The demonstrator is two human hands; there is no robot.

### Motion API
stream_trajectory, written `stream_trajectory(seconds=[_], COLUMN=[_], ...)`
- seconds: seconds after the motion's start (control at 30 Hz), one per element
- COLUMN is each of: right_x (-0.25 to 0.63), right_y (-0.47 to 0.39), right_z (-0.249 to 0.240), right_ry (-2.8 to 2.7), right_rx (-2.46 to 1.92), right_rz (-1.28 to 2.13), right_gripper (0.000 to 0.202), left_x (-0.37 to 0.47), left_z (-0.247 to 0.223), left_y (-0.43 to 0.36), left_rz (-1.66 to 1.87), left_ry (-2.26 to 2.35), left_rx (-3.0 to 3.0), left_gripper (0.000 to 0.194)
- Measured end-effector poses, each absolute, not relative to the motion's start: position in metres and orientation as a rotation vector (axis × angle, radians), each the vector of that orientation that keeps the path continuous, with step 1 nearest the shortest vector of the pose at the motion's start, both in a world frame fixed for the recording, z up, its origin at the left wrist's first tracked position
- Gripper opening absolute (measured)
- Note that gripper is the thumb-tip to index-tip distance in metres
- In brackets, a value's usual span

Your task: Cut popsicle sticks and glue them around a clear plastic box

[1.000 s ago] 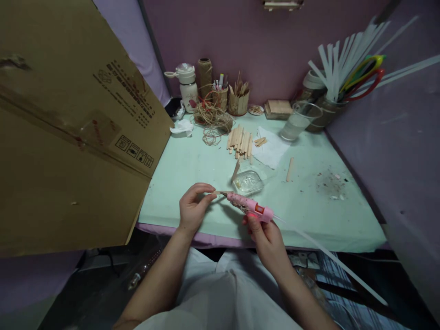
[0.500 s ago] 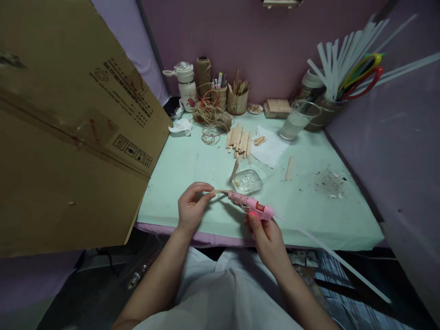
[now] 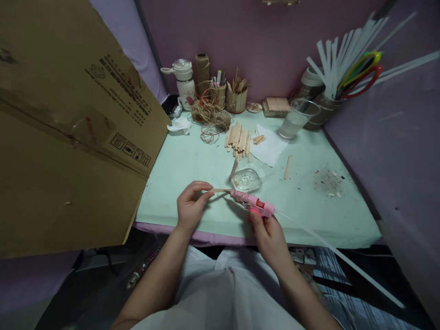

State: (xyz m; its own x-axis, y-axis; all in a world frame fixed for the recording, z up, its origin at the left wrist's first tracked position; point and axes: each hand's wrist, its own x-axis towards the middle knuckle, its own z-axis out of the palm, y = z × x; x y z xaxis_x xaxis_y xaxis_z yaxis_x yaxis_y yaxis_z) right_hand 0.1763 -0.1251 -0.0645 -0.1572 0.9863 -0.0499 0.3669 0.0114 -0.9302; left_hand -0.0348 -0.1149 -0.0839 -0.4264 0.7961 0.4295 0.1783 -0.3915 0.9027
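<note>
Between thumb and fingers, my left hand (image 3: 193, 205) pinches one end of a wooden craft stick (image 3: 220, 190), held level above the front of the table. My right hand (image 3: 270, 233) grips the handle of a pink hot glue gun (image 3: 253, 203), whose nozzle points left at the stick's far end. Whether the tip touches the wood I cannot tell. A long translucent glue stick (image 3: 338, 254) trails from the gun's rear toward the lower right. Just behind the nozzle is a small clear glass dish (image 3: 246, 180), with a wooden stick (image 3: 233, 168) standing at its left edge.
A pile of craft sticks (image 3: 238, 139) lies beyond the dish, beside a white tissue (image 3: 271, 145). Tangled twine (image 3: 209, 114) and a white bottle (image 3: 185, 85) stand back left. A plastic cup (image 3: 297, 120) is back right. A big cardboard sheet (image 3: 72, 137) walls the left side.
The glue gun has shifted slightly right along the craft stick, baring more of the wood. My left hand keeps its pinch almost unmoved.
</note>
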Motion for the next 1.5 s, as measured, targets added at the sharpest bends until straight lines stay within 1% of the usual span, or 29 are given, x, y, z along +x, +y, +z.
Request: stream_trajectory(seconds=[0.43, 0.8, 1.03, 1.13, 1.33, 1.4, 1.5], right_x=[0.183, 0.181, 0.182, 0.189, 0.212, 0.218, 0.226], right_y=[-0.119, -0.118, -0.116, -0.119, -0.122, -0.119, -0.107], right_z=[-0.06, -0.06, -0.054, -0.049, -0.046, -0.047, -0.052], right_ry=[-1.708, -1.726, -1.753, -1.663, -1.278, -1.13, -0.865], right_rx=[-1.546, -1.624, -1.653, -1.606, -1.487, -1.448, -1.426], right_rz=[1.036, 0.995, 1.011, 1.071, 1.377, 1.387, 1.315], right_gripper=[0.056, 0.05, 0.054, 0.054, 0.055, 0.055, 0.057], left_x=[-0.035, -0.034, -0.035, -0.035, -0.035, -0.036, -0.037], left_z=[-0.085, -0.081, -0.083, -0.082, -0.081, -0.082, -0.081], left_y=[-0.114, -0.114, -0.114, -0.115, -0.113, -0.112, -0.112], left_rz=[1.879, 1.86, 1.862, 1.876, 1.926, 1.94, 1.939], left_ry=[1.369, 1.404, 1.404, 1.393, 1.414, 1.405, 1.408], left_rx=[1.341, 1.299, 1.296, 1.292, 1.197, 1.171, 1.152], left_gripper=[0.009, 0.007, 0.008, 0.007, 0.009, 0.01, 0.01])
